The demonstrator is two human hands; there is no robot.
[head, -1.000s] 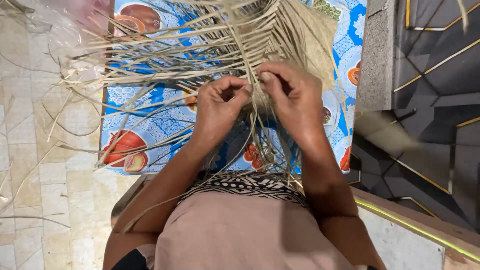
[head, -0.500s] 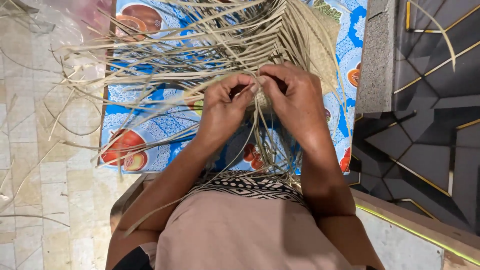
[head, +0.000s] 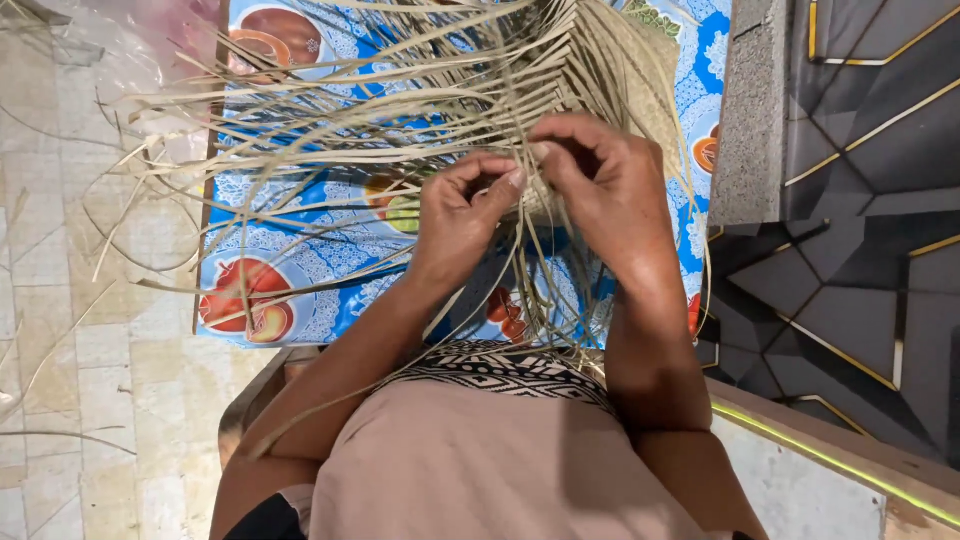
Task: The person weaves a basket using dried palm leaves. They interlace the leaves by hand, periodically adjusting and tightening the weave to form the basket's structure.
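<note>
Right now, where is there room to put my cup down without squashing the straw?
The tiled floor at lower left is mostly bare, with only a few stray strips. The grey ledge right of the blue cloth is free too. The cloth itself is crowded: loose strips fan across it, and both hands, left hand and right hand, work the weave above it.

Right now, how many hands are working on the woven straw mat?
2: the left hand pinches pale straw strips at the centre, and the right hand grips the half-woven straw mat beside it. No other hands show.
</note>
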